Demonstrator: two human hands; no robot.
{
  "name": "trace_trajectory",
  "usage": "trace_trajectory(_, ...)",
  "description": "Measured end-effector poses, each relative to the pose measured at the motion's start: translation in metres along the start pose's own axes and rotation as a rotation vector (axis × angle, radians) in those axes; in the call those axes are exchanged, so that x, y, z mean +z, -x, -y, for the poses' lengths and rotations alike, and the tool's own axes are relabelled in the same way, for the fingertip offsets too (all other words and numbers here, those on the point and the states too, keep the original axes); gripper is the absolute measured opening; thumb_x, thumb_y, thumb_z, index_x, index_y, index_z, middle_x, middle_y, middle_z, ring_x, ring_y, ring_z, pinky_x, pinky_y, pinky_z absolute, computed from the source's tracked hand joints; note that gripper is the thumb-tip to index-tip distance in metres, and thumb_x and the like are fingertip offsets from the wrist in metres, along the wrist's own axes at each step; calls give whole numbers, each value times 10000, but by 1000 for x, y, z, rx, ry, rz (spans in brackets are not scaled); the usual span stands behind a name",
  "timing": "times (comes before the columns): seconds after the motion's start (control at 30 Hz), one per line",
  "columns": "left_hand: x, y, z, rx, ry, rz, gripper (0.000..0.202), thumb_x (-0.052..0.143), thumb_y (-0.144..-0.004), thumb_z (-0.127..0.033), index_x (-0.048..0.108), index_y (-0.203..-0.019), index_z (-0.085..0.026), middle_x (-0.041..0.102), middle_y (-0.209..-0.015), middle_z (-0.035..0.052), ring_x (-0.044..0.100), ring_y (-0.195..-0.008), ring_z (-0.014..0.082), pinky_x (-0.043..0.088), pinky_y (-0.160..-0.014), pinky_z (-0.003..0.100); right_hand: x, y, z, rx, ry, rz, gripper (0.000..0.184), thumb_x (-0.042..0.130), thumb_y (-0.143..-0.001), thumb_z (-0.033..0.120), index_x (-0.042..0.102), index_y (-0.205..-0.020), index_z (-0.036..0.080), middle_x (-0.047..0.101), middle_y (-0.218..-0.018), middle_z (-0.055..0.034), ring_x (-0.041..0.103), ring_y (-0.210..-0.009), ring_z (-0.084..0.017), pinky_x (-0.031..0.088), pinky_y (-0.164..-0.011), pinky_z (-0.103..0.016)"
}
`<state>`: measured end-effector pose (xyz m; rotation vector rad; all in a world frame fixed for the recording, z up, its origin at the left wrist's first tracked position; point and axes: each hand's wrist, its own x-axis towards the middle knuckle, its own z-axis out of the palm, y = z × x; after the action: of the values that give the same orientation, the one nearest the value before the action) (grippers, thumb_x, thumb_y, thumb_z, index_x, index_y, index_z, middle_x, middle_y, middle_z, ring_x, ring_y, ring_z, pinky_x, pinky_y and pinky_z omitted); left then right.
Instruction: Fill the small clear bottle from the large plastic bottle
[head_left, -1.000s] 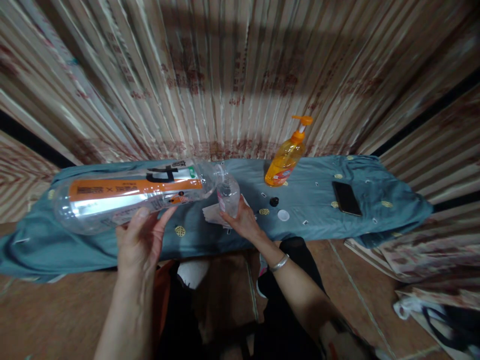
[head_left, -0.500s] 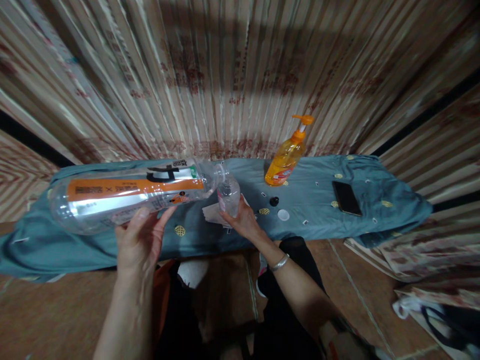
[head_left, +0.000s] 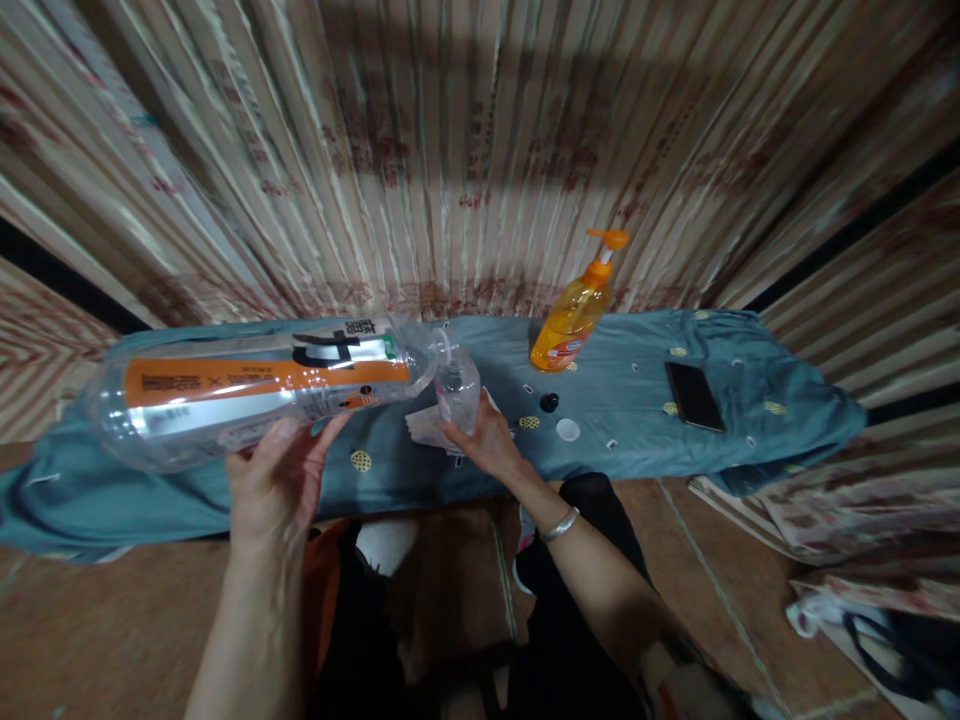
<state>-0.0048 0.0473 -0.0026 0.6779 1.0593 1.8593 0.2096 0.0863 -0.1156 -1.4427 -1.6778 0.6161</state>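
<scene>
My left hand (head_left: 279,470) grips a large clear plastic bottle (head_left: 262,385) from below. The bottle lies nearly level, its orange and silver label facing me and its neck pointing right. At its mouth stands a small clear plastic bottle (head_left: 459,388), upright, with my right hand (head_left: 484,437) closed around its lower right side. The two mouths meet or nearly touch; I cannot tell which. Any liquid in either bottle is hard to make out. Under the small bottle lies a folded white tissue (head_left: 426,428), partly hidden by it and by my right hand.
An orange pump bottle (head_left: 571,325) stands toward the back. Near my right hand are a small black cap (head_left: 550,402) and a white round cap (head_left: 568,429). A dark phone (head_left: 694,396) lies farther right on the blue-green cloth (head_left: 622,430). A pleated curtain (head_left: 465,150) hangs behind.
The large bottle has shifted slightly left at its base and turned a little about its length, with my left hand following. My right hand and the small bottle are almost unchanged.
</scene>
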Motion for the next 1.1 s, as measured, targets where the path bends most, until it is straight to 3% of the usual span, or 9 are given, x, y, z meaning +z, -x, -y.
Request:
trace_trajectory(0.2, -1, 0, -2, 19, -10, 12, 411, 940, -469, -273, 739, -827, -288, 738, -846, -35, 713, -949, 255, 643, -877, 480, 3, 1, -5, -6, -8, -8, 699, 777, -819, 376, 508, -1434, 184, 702, -1240, -147, 696, -1185, -363, 578, -1004, -549)
trace_trajectory(0.33, -1, 2, -3, 25, -7, 17, 404, 950, -456, -278, 740, -801, -279, 752, -888, -25, 713, -952, 250, 649, -849, 442, 6, 1, -6, 8, 19, -12, 708, 765, -826, 392, 500, -1436, 149, 696, -1239, -173, 693, -1184, -373, 573, -1009, -561)
trace_trajectory(0.6, 2, 6, -6, 34, 3, -13, 458, 950, -442, -256, 776, -865, -285, 787, -958, -25, 718, -918, 233, 665, -815, 411, 6, 2, -3, -1, 20, 1, 663, 747, -844, 395, 500, -1417, 169, 717, -1169, -141, 710, -1145, -364, 583, -985, -545)
trace_trajectory(0.87, 2, 4, -6, 41, 39, 15, 382, 989, -407, -256, 733, -691, -259, 752, -809, -49, 696, -801, 182, 676, -772, 384, 7, 1, -3, -5, 36, 0, 689, 750, -840, 389, 487, -1428, 144, 714, -1177, -151, 715, -1131, -367, 586, -982, -538)
trace_trajectory(1.1, -2, 1, -4, 51, 38, 24, 437, 1001, -401, -268, 733, -746, -243, 708, -710, -46, 684, -750, 173, 668, -757, 384, 7, 1, -5, -23, 27, -4, 666, 755, -836, 367, 502, -1412, 150, 722, -1170, -154, 716, -1131, -363, 591, -974, -523)
